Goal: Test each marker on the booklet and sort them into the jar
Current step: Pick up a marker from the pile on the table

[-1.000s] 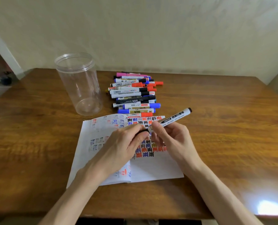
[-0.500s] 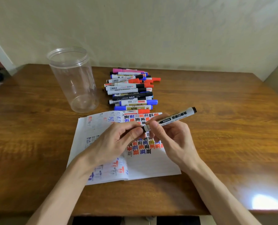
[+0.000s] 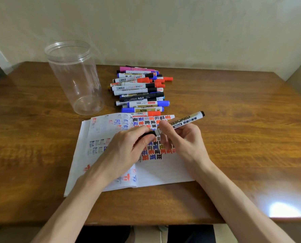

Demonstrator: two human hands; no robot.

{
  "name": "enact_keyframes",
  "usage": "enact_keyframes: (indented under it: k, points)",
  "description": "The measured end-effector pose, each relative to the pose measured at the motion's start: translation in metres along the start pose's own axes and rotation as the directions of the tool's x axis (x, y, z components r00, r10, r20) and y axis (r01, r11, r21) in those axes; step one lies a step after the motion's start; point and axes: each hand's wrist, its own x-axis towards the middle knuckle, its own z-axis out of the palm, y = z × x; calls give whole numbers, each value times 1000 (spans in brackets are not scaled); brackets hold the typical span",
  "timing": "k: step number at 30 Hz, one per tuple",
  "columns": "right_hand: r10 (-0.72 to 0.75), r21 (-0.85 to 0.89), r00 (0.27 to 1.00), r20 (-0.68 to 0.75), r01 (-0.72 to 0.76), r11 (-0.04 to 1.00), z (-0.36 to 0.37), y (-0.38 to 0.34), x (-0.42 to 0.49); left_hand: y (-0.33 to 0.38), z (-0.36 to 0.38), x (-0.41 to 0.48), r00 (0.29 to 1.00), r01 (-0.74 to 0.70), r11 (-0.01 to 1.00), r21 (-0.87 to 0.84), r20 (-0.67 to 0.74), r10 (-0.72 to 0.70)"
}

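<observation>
Brown wooden tabletop [image 3: 234,120] carries everything. Open white paper booklet [image 3: 163,171], covered in coloured test marks, lies flat beneath both my hands. Clear plastic cylindrical jar [image 3: 76,79] stands upright beyond my left hand [image 3: 125,148]. Pile of mixed-colour markers [image 3: 139,92] lies just past both hands. My right hand [image 3: 183,139] pinches the barrel of the white whiteboard marker [image 3: 186,120]; left fingers curl round its black cap [image 3: 148,134].

Noted on marker [image 3: 184,121] white barrel, black lettering, black tail end; cap [image 3: 148,134] black. In pile of markers [image 3: 139,92] — white and black barrels, caps pink, blue, red, black. On booklet [image 3: 163,171] white pages, rows of red, blue, black marks — some smudged. Clear jar [image 3: 76,79]. Brown wood-grain table [image 3: 234,111].
</observation>
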Motion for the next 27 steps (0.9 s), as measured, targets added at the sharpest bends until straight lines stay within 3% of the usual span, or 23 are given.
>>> enact_keyframes:
  k: [10,12,14,15,20,27]
  points:
    - [-113,-33,993,46,114,993,-4,-2,-2,2,-7,2,994,65,985,-162,95,-50]
    - [-77,105,995,-66,84,991,-14,0,3,-2,-18,-2,993,103,961,-258,90,-82]
    - [7,291,967,-256,70,954,-36,-1,10,-13,-40,-5,991,118,941,-317,-27,-133]
    - [30,305,953,-301,66,950,-45,-3,14,-20,-51,-5,987,114,950,-290,-80,-143]
    - [30,36,988,-149,-25,999,-23,-1,6,-6,-47,7,991,97,980,-171,-72,-111]
    - [126,-117,982,-139,-143,983,-25,4,-17,1,-21,7,993,78,997,-29,-90,-80]
